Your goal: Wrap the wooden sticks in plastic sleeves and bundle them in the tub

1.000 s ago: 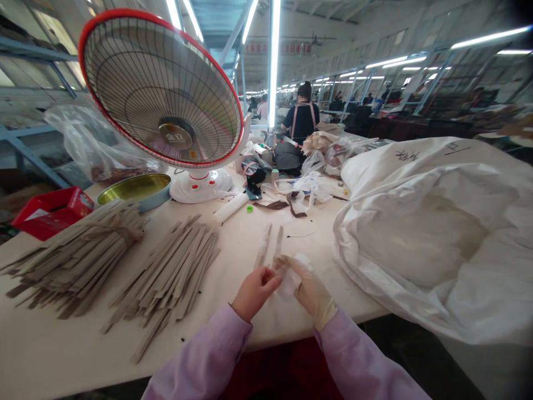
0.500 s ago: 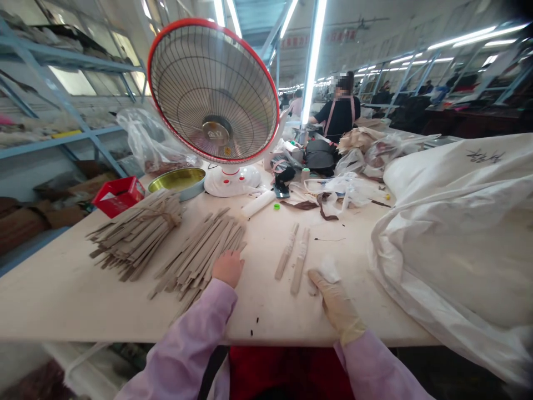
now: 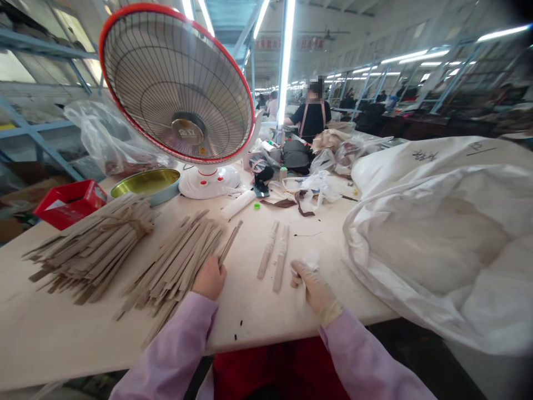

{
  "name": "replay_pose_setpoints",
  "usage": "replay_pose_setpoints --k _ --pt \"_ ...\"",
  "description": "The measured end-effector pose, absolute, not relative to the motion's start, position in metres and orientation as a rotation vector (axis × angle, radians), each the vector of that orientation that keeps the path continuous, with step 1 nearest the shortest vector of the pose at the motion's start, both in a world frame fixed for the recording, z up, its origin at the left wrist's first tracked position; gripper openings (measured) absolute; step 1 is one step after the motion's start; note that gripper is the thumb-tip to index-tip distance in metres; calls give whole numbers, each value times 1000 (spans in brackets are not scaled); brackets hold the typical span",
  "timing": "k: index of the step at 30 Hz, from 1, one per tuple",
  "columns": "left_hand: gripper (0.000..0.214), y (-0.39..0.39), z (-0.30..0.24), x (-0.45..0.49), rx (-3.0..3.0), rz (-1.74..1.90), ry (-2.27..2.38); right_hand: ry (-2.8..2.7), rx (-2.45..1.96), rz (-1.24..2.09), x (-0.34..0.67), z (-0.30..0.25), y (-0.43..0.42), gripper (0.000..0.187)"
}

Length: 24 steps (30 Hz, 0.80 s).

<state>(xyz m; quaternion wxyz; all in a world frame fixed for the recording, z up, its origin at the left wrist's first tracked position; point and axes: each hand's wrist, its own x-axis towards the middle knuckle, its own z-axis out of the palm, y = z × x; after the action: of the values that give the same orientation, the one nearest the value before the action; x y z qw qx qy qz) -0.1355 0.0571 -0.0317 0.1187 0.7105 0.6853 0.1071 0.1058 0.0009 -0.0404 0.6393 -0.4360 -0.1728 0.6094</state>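
Gripping a slim, straight, grey-brown strip (image 3: 231, 242) in the left hand (image 3: 210, 279).

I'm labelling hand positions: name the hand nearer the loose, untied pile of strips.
Left hand: at the pile's right side, gripping at least one strip. The right hand is farther off, beyond two wrapped strips.

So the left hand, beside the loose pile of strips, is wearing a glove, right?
Not quite: the head view shows the left hand bare; the glove is on the right hand. The left is indeed beside the loose pile of strips.
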Motion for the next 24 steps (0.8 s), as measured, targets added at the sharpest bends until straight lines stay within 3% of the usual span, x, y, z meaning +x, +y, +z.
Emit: replay_pose_setpoints --k 6,10,15,24 --pt "28 15 -21 -101 1592 552 1321 -403 -990 1367 111 -35 6 26" --pt "33 4 -16 -84 1421 564 1251 -331 -976 1389 113 -35 8 28" --pt "24 -6 -9 -77 1480 644 1190 -251 -982 1363 114 -39 11 31" --pt "19 -10 -6 -72 1473 442 1145 -605 -1155 1141 121 -32 10 29"
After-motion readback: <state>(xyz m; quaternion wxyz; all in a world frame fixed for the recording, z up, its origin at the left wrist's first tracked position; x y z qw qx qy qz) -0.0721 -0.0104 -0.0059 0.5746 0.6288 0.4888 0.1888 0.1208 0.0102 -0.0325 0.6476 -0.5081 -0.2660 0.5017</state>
